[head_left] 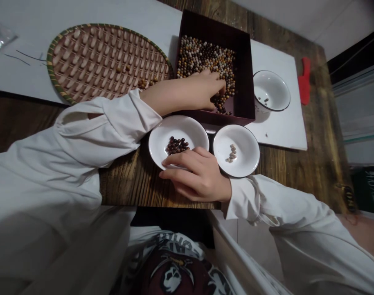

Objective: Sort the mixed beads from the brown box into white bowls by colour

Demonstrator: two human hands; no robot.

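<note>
My left hand (202, 88) reaches into a dark maroon box (245, 78), over a heap of mixed brown, yellow and pale beads (205, 53). Its thumb and fingers are apart, low over the beads; I see nothing held in them. My right hand (199, 174) lies at the near rim of a white bowl (156, 141) that has dark reddish-brown beads (177, 145) in it. The fingers of that hand are loosely bent and apart, partly covering the rim. Beside it, a smaller white bowl (250, 153) contains several pale beads (231, 153).
Left of the box lies an oval woven tray (98, 61) with a few yellow-brown beads. Another white bowl (274, 90) with a few small pieces stands on the right, near a red object (305, 82). A white board (285, 131) lies on the wooden table (318, 164).
</note>
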